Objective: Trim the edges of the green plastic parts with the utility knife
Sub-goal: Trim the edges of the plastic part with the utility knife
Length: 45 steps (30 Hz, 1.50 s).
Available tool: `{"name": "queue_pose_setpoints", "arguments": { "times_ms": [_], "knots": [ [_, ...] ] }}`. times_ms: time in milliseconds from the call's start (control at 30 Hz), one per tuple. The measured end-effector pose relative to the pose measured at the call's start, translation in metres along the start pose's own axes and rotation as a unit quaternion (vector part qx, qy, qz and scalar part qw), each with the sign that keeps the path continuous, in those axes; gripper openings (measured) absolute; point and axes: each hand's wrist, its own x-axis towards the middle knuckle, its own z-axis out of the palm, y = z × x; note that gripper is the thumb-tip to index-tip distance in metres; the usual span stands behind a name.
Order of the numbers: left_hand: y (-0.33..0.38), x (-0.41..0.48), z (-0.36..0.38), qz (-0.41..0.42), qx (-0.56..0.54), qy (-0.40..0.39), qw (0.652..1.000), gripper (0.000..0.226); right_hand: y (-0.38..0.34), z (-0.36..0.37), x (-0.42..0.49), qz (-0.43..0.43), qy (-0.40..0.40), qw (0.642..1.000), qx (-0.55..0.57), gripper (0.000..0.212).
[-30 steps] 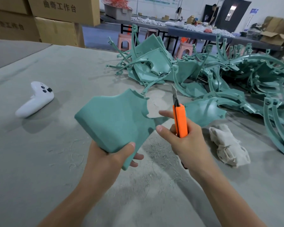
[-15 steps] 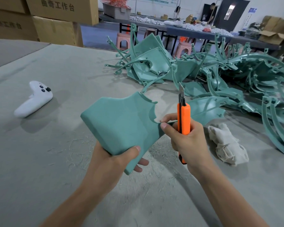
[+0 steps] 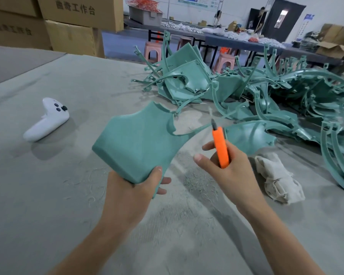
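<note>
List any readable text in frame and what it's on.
"曲奇工作台": upper cardboard box, top left.
Print on the left cardboard box: too blurred to read.
Too small to read: wall posters, blue sign at the back.
None visible on the utility knife or green part.

The controller (image 3: 48, 120) lies left on the table (image 3: 38, 195), parts pile (image 3: 266, 92) behind, cloth (image 3: 276, 179) right.

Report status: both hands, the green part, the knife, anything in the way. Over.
Left hand grips green part by its lower corner. Right hand holds utility knife, blade blurred near the part's thin tip. Nothing between them.
</note>
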Motion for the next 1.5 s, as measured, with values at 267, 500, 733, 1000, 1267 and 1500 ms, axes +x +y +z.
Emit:
{"name": "queue_pose_setpoints", "arguments": {
  "times_ms": [267, 500, 733, 1000, 1267, 1500],
  "knots": [
    [-0.004, 0.0, 0.003, 0.037, 0.022, 0.044, 0.998, 0.013, -0.006, 0.017, -0.014, -0.093, -0.066, 0.989, -0.089, 0.029],
    [-0.005, 0.0, 0.002, 0.037, 0.065, 0.056, 0.996, 0.013, -0.009, 0.015, -0.016, -0.098, -0.042, 0.979, -0.174, 0.037],
    [-0.003, -0.001, 0.002, 0.028, 0.081, 0.066, 0.994, 0.013, -0.011, 0.015, -0.016, -0.079, -0.029, 0.971, -0.222, 0.041],
    [-0.001, -0.001, 0.0, 0.025, 0.083, 0.074, 0.993, 0.003, -0.011, 0.006, -0.012, -0.082, -0.009, 0.983, -0.162, 0.034],
    [-0.001, 0.0, 0.001, 0.038, 0.092, 0.082, 0.992, 0.016, -0.009, 0.015, -0.014, -0.097, -0.049, 0.982, -0.154, 0.033],
    [-0.003, 0.001, 0.0, 0.04, 0.1, 0.083, 0.991, 0.016, -0.009, 0.015, -0.014, -0.096, -0.045, 0.983, -0.153, 0.035]
  ]
}}
